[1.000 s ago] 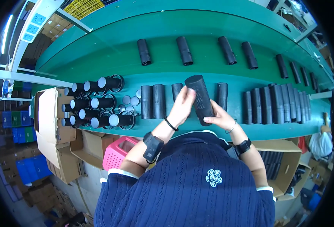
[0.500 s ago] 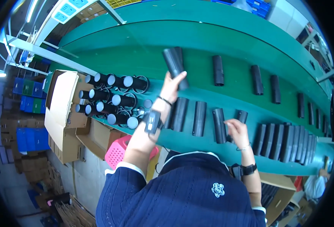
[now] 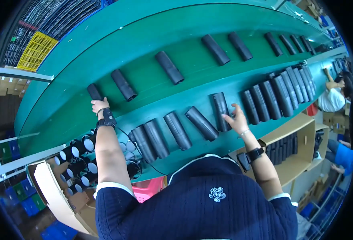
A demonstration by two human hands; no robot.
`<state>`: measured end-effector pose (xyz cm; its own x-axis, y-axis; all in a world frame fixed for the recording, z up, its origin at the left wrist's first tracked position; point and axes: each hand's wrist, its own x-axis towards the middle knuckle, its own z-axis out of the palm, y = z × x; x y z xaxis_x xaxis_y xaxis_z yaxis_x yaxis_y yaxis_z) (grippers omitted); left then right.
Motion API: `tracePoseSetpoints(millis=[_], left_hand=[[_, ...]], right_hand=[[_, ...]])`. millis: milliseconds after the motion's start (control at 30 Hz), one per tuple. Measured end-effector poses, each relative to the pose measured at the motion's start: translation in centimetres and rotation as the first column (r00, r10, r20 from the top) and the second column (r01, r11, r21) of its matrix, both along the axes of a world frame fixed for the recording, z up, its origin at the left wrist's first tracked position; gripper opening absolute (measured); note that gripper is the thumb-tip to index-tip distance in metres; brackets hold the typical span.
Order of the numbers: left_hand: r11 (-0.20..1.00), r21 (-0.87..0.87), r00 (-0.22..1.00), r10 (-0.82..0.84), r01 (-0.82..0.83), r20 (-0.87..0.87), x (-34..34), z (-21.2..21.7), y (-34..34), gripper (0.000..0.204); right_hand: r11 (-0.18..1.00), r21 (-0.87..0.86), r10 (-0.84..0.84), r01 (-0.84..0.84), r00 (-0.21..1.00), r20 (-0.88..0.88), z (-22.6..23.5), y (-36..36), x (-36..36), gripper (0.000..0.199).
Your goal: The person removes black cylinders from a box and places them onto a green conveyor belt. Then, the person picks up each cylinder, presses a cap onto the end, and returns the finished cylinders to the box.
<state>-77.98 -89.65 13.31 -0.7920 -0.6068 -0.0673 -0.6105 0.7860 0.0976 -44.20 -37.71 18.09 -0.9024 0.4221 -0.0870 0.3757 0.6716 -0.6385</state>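
On the green conveyor belt at the left, my left hand [image 3: 100, 105] has its fingers closed round the near end of a black ribbed cylinder [image 3: 93, 92]. The rest of that cylinder lies on the belt. My right hand [image 3: 238, 120] is over the near ledge with thumb and fingers apart. Its thumb touches or nearly touches the side of another black cylinder [image 3: 221, 112]. Left of this one lie a tilted cylinder [image 3: 201, 123], a single cylinder [image 3: 177, 131] and a side-by-side pair [image 3: 149, 141]. A thin dark cord hangs from my left wrist device.
Several more cylinders [image 3: 169, 67] lie spaced along the belt. A tight row of cylinders [image 3: 281, 96] fills the ledge at right. Pale-ended black cylinders [image 3: 76, 150] crowd the left by a cardboard box [image 3: 50, 192]. Below are a pink stool [image 3: 150, 188] and a wooden shelf [image 3: 292, 160].
My view has swung to the right. My left hand's cylinder, tilted up before, is now down on the belt. My right hand has spread its fingers beside a ledge cylinder.
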Motion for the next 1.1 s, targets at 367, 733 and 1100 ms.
tracePoseSetpoints(millis=[367, 733, 1100], left_hand=[[-0.150, 0.052, -0.079, -0.747, 0.987, -0.660, 17.2, 15.5, 28.1, 0.051], [-0.026, 0.701, 0.539, -0.618, 0.713, -0.572, 23.5, 14.9, 32.0, 0.025], [-0.227, 0.698, 0.395, -0.688, 0.679, -0.608, 26.8, 17.5, 32.9, 0.064]], right_hand=[[0.195, -0.981, 0.144, -0.003, 0.989, 0.026, 6.6, 0.5, -1.2, 0.060], [0.299, -0.898, 0.548, -0.324, 0.828, -0.117, 10.7, 1.8, -0.5, 0.060], [0.467, -0.878, 0.284, -0.104, 0.958, 0.038, 15.6, 4.5, -0.1, 0.049]])
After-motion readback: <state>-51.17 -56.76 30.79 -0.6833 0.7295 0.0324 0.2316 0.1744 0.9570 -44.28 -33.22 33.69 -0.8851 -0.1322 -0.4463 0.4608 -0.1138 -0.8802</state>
